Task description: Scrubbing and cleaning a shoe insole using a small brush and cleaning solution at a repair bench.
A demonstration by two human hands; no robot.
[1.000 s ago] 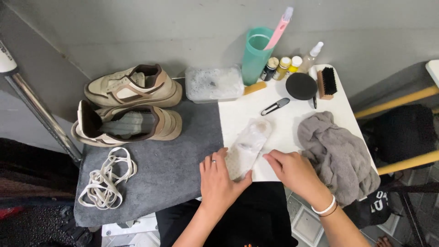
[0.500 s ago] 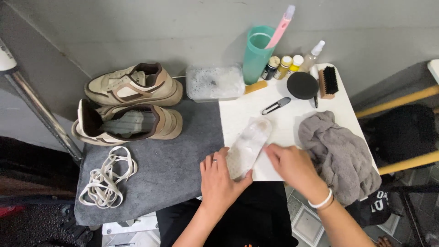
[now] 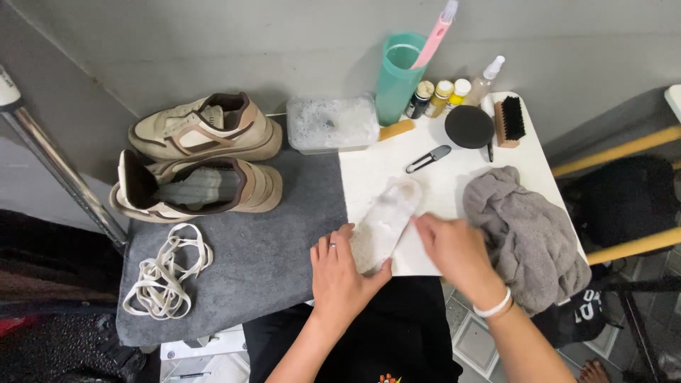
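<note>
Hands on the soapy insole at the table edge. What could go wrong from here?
1. The insole looks wet and foamy, and its near end sits at the white board's front edge under the left hand; it might slide off toward the lap.
2. The right hand works right beside the grey towel, which overhangs the edge; a nudge could drop it.
3. The tub of suds stands next to the shoes; a bump may splash them.

left hand (image 3: 342,275) palm down with fingers (image 3: 339,236) curled, right hand (image 3: 454,248) palm down, both forearms angled inward
</note>
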